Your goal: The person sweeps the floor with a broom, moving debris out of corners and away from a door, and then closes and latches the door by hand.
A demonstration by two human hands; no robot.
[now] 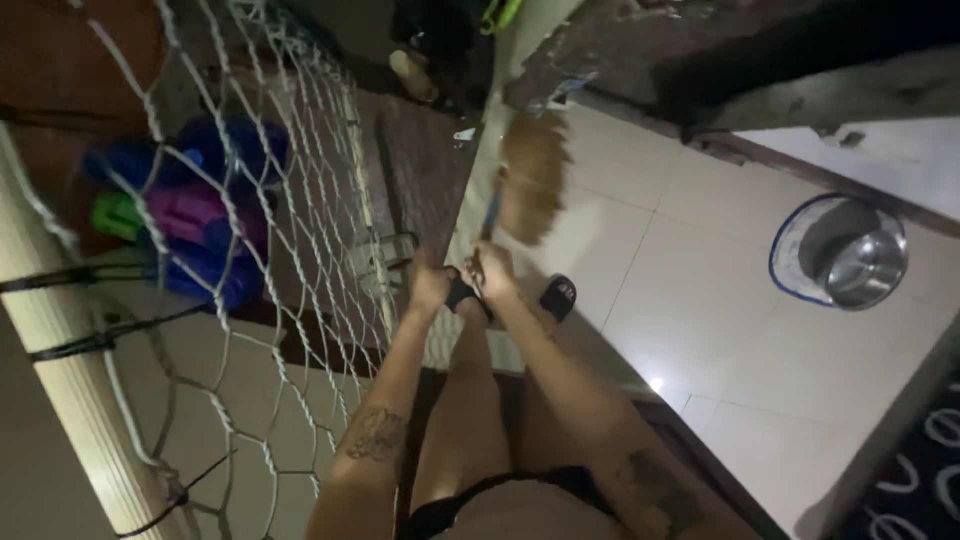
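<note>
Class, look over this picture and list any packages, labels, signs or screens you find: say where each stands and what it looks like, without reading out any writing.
No packages, labels, signs or screens show clearly.
Dark mat: lower right corner, black with pale looping marks, too cut off to tell whether they are letters.
Both hands, left hand and right hand, grip a broom with tan bristles; it carries no visible label.

Tan-bristled broom (532, 175) with blue handle; white diamond-mesh net (300, 200); pale square-tiled floor (740, 330); silver bowl (860, 265); purple, blue and green plastic things (195, 205)
</note>
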